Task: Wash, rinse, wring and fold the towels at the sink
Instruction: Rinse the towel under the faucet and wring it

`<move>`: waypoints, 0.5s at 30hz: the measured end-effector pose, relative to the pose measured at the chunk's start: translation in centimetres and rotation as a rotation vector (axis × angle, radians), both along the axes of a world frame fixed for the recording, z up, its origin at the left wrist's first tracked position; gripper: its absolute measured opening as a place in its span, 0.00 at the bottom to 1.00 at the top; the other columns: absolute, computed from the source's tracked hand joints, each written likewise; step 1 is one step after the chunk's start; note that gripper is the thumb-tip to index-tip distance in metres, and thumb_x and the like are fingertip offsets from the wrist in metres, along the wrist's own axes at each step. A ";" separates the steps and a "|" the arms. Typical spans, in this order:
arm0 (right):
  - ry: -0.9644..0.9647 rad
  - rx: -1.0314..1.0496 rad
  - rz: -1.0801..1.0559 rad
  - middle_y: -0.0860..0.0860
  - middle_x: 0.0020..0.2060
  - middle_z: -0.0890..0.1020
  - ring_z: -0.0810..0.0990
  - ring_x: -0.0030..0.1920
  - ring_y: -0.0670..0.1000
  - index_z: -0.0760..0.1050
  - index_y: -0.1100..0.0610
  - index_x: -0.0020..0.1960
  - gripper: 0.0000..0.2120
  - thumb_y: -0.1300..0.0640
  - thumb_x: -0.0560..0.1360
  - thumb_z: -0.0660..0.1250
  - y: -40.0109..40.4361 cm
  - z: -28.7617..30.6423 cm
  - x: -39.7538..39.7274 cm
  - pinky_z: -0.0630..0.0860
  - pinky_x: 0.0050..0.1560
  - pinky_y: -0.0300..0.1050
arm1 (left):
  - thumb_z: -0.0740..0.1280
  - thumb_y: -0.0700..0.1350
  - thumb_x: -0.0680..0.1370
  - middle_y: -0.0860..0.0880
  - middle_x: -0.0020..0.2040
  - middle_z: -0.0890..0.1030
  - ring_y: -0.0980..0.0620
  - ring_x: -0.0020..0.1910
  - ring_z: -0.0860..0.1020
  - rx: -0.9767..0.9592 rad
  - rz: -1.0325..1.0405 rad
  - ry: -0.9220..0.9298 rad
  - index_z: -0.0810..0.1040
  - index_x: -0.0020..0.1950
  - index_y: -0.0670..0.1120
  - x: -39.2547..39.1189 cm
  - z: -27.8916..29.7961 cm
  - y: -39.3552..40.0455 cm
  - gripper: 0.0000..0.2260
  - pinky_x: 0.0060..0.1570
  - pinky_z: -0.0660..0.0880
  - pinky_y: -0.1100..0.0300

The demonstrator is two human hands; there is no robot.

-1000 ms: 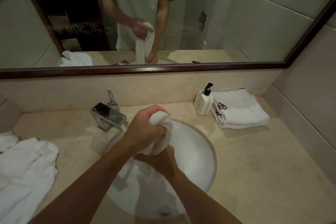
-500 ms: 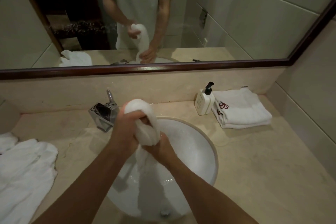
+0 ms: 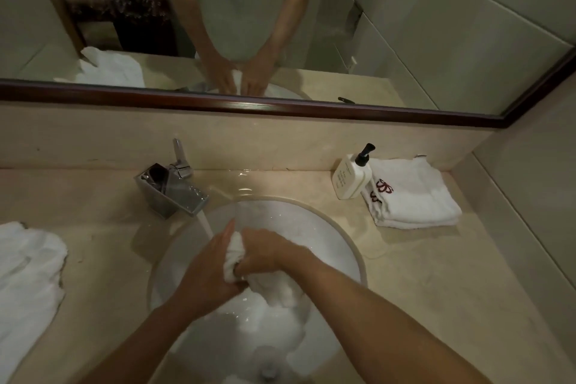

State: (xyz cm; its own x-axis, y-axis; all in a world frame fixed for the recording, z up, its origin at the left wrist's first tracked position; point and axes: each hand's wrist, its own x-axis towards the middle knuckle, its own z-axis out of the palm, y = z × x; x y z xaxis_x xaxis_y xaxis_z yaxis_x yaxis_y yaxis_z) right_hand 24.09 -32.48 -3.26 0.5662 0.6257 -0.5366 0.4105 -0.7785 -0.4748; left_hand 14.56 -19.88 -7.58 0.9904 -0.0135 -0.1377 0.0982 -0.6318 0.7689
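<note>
A wet white towel point(image 3: 274, 293) lies bunched in the round white sink point(image 3: 349, 246). My left hand point(image 3: 205, 271) and my right hand point(image 3: 268, 254) both grip its upper end, pressed together low in the basin. Water runs from the chrome tap point(image 3: 174, 193) in a stream that lands just beside my left hand. The rest of the towel spreads toward the drain point(image 3: 269, 372). Two folded white towels point(image 3: 411, 196) with dark red embroidery lie stacked at the back right of the counter. A crumpled white towel point(image 3: 28, 284) lies on the counter at the left.
A white soap pump bottle point(image 3: 352, 178) stands between the sink and the folded towels. The beige counter point(image 3: 436, 290) extends to the right, bounded by a tiled wall. A framed mirror point(image 3: 280, 106) runs along the back. The counter behind the sink is wet.
My hands held the towel twisted upright above the sink; now both have dropped into the basin with it, side by side. The view has tilted down.
</note>
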 end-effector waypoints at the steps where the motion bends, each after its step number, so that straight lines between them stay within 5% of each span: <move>1: 0.029 -0.022 0.037 0.54 0.54 0.82 0.79 0.50 0.53 0.74 0.56 0.57 0.17 0.52 0.72 0.74 0.2 0.4 0.5 0.73 0.47 0.45 | 0.77 0.56 0.61 0.59 0.68 0.69 0.59 0.63 0.72 -0.087 0.052 -0.002 0.55 0.79 0.56 0.6 -0.4 0.3 0.51 0.59 0.71 0.64; 4: 0.049 -0.070 0.079 0.53 0.55 0.80 0.79 0.53 0.54 0.69 0.57 0.65 0.30 0.47 0.70 0.77 0.1 1.2 1.9 0.73 0.48 0.46 | 0.70 0.57 0.56 0.61 0.49 0.83 0.60 0.49 0.80 -0.277 0.210 0.026 0.75 0.60 0.60 1.8 -0.8 1.3 0.31 0.44 0.73 0.71; 6: 0.134 -0.004 -0.044 0.49 0.56 0.80 0.80 0.54 0.52 0.65 0.53 0.69 0.37 0.43 0.68 0.78 -0.2 0.8 2.5 0.76 0.54 0.46 | 0.67 0.57 0.53 0.60 0.41 0.84 0.62 0.41 0.80 -0.437 0.333 0.086 0.78 0.49 0.56 2.4 -1.5 1.9 0.24 0.40 0.73 0.70; 11: 0.345 0.254 -0.398 0.41 0.56 0.79 0.79 0.56 0.42 0.69 0.45 0.64 0.30 0.49 0.67 0.81 -0.4 -2.1 1.9 0.78 0.55 0.39 | 0.65 0.57 0.50 0.53 0.33 0.79 0.57 0.36 0.77 -0.759 0.584 0.165 0.77 0.37 0.44 3.9 -4.3 1.9 0.22 0.43 0.73 0.67; 13: 0.394 0.305 -0.475 0.40 0.53 0.80 0.80 0.54 0.41 0.71 0.41 0.59 0.25 0.54 0.69 0.80 -0.6 -3.5 1.5 0.78 0.54 0.38 | 0.66 0.52 0.57 0.52 0.34 0.81 0.53 0.38 0.80 -0.796 0.675 0.233 0.79 0.35 0.46 4.1 -4.9 2.5 0.12 0.44 0.75 0.62; 15: 0.446 0.339 -0.528 0.41 0.49 0.82 0.82 0.51 0.42 0.74 0.42 0.55 0.19 0.57 0.71 0.78 -0.4 -4.0 1.4 0.80 0.48 0.39 | 0.63 0.52 0.63 0.50 0.40 0.82 0.47 0.45 0.80 -0.801 0.750 0.349 0.79 0.40 0.46 4.5 -5.7 3.5 0.12 0.48 0.75 0.56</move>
State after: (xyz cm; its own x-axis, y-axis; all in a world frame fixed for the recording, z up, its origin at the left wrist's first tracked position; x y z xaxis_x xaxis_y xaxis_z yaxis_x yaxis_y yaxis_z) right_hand 25.48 -32.84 -7.27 0.6104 0.5039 -0.6111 -0.2614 -0.6001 -0.7560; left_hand 19.08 -16.33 -13.30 0.6958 0.3555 -0.6240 0.5295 0.3331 0.7802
